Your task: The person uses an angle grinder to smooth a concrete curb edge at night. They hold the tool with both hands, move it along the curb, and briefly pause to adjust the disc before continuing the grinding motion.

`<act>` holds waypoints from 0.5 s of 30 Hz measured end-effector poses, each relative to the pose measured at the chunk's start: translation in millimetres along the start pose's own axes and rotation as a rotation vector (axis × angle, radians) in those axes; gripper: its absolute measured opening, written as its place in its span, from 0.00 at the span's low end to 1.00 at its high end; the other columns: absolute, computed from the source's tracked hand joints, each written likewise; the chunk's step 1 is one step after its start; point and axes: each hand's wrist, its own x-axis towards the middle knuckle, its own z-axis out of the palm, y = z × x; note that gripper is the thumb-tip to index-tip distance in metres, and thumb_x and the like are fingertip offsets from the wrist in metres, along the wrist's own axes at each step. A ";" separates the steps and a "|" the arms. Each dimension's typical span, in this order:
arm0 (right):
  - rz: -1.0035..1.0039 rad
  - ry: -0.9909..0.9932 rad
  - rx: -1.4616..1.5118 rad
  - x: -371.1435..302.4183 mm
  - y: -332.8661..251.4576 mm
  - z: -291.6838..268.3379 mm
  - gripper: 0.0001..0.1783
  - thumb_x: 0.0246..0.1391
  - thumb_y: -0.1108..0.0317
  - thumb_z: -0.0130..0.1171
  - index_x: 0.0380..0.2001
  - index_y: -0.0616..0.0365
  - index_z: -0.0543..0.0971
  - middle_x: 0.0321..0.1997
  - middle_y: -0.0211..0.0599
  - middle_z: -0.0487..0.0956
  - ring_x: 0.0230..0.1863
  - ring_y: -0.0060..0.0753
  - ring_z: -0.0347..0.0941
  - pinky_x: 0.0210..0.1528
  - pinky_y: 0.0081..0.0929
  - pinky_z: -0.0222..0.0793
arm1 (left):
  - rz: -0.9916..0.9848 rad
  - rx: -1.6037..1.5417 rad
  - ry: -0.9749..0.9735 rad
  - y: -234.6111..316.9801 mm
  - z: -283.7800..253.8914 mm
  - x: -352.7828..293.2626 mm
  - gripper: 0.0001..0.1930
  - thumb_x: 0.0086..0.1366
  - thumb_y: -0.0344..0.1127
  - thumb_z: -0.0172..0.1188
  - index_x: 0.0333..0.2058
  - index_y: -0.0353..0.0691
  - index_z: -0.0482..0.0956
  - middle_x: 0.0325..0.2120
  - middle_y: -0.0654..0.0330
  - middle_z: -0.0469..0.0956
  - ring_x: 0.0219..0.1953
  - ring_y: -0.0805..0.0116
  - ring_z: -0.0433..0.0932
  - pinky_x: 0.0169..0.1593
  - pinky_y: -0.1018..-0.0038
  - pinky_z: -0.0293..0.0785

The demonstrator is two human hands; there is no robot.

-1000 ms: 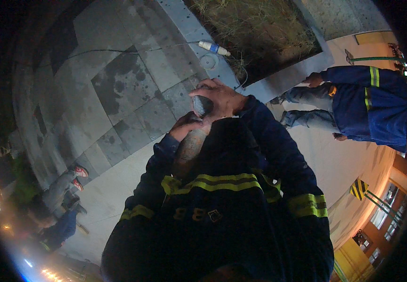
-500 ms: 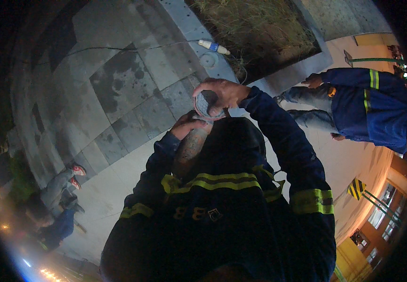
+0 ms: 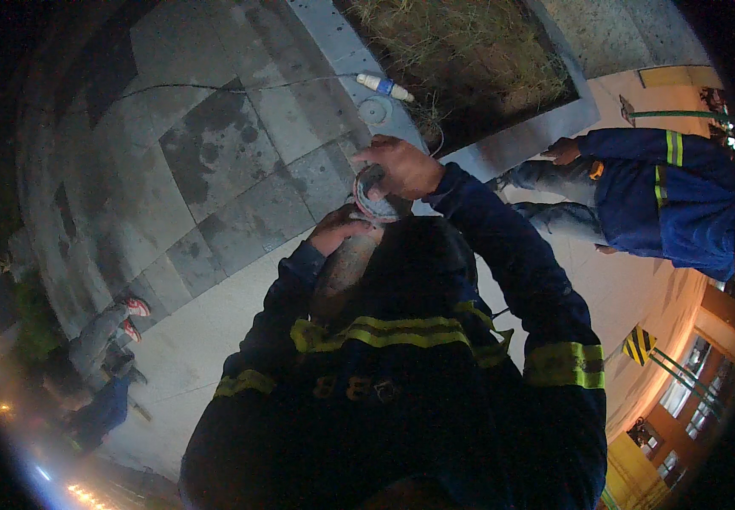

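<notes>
In front of me is a round, disc-like thing (image 3: 378,206) with a pale rim and a darker middle, of a kind too small and dim to make out. My right hand (image 3: 406,170) reaches over it from the right, forefinger curved along its far side and thumb across its face. On the near left, my left hand (image 3: 339,229) grips the lower edge. Below that hand a dirty, grey-brown, rounded long shape (image 3: 348,265) shows; whether it joins the disc I cannot tell. My dark jacket hides what lies beneath.
A dark cable with a blue-and-white connector (image 3: 384,87) crosses the paving to a planter edge (image 3: 584,109). On the right stands a person in a blue jacket (image 3: 669,200). Another person (image 3: 100,374) is low at the left. A striped yellow-black sign (image 3: 639,345) stands at right.
The round thing has tilted, and less of its face shows. My right hand has shifted over it, its fingers no longer wrapping the left rim. The left hand stays at the lower edge.
</notes>
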 end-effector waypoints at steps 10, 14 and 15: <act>0.386 0.388 -0.122 -22.3 -6.5 30.0 0.14 0.39 0.62 0.67 0.26 0.59 0.77 0.30 0.46 0.75 0.35 0.51 0.73 0.37 0.40 0.69 | -0.105 -0.125 0.049 -32.2 -19.2 4.2 0.22 0.56 0.40 0.62 0.47 0.34 0.74 0.40 0.57 0.78 0.44 0.68 0.75 0.51 0.73 0.68; 0.570 0.517 -0.135 -24.3 -19.0 36.5 0.13 0.44 0.63 0.63 0.28 0.61 0.76 0.29 0.49 0.76 0.35 0.53 0.74 0.37 0.42 0.69 | -0.092 -0.097 0.039 6.0 -0.3 0.4 0.20 0.56 0.39 0.62 0.45 0.35 0.75 0.40 0.58 0.78 0.43 0.69 0.75 0.50 0.73 0.69; 0.606 0.490 -0.135 -22.9 -18.8 36.6 0.14 0.44 0.63 0.63 0.28 0.63 0.75 0.29 0.50 0.76 0.35 0.54 0.74 0.37 0.43 0.69 | -0.130 -0.087 0.047 8.5 1.2 0.5 0.19 0.56 0.40 0.62 0.45 0.35 0.75 0.40 0.58 0.78 0.43 0.69 0.75 0.50 0.73 0.69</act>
